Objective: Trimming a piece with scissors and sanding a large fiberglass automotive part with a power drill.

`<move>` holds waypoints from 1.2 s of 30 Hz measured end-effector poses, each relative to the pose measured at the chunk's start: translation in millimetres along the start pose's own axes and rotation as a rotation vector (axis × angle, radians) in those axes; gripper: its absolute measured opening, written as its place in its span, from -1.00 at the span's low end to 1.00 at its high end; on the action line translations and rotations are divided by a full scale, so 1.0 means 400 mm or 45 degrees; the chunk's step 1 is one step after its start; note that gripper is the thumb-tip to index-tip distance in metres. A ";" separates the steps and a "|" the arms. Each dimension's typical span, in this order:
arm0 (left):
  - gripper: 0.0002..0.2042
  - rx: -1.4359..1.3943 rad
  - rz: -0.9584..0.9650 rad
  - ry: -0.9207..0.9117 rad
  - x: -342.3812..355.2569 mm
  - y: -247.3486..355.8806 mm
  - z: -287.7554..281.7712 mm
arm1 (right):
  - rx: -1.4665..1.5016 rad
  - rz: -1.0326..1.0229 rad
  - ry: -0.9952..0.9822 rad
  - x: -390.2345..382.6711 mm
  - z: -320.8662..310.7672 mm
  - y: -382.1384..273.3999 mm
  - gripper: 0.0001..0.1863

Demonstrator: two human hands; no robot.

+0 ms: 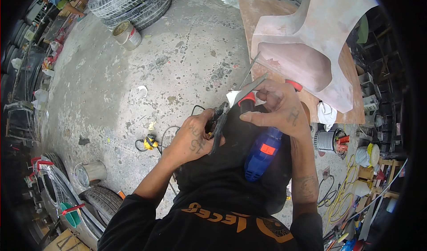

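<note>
Scissors poke up-right from the left grip, which is clamped round their handles; right grip pinches a dark, red-collared cylinder. Blue power tool lies below it. I'd brace that cylinder, go slow, keep skin off the blades tbh.

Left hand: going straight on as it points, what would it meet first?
Past the scissors it grips, the left hand would likely meet the white scrap, close by the red-rimmed dark piece in the right hand; depth is unclear.
</note>
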State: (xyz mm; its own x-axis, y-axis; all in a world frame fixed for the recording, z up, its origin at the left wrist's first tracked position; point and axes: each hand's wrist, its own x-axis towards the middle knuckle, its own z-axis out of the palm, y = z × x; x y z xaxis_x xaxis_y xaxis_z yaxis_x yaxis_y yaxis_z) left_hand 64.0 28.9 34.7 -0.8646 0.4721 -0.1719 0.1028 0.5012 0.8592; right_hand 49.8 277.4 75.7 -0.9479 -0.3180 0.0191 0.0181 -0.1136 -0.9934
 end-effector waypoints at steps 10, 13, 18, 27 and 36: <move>-0.52 -0.049 0.080 0.018 -0.005 -0.019 -0.001 | -0.280 0.084 -0.053 0.010 -0.002 -0.044 -0.60; -0.53 0.074 0.238 0.133 -0.005 -0.029 0.005 | -0.305 0.052 -0.105 0.013 -0.008 -0.032 -0.64; -0.52 0.096 0.137 0.066 -0.014 -0.027 -0.007 | -0.469 0.075 -0.106 0.016 -0.002 -0.062 -0.65; -0.54 0.150 0.209 0.124 0.006 -0.027 -0.028 | -0.526 -0.083 -0.165 0.032 -0.001 0.020 -0.56; -0.44 -0.348 0.012 0.194 0.022 -0.137 -0.033 | -0.167 0.322 -0.044 0.027 0.011 -0.001 -0.41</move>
State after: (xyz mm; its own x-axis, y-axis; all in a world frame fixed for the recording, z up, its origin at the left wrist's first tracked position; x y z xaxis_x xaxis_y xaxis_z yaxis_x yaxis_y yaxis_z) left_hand 44.4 -4.0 -7.7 -0.9300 0.3518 -0.1067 -0.0067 0.2739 0.9617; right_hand 41.0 270.0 76.6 -0.9072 -0.3526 -0.2294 0.2092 0.0952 -0.9732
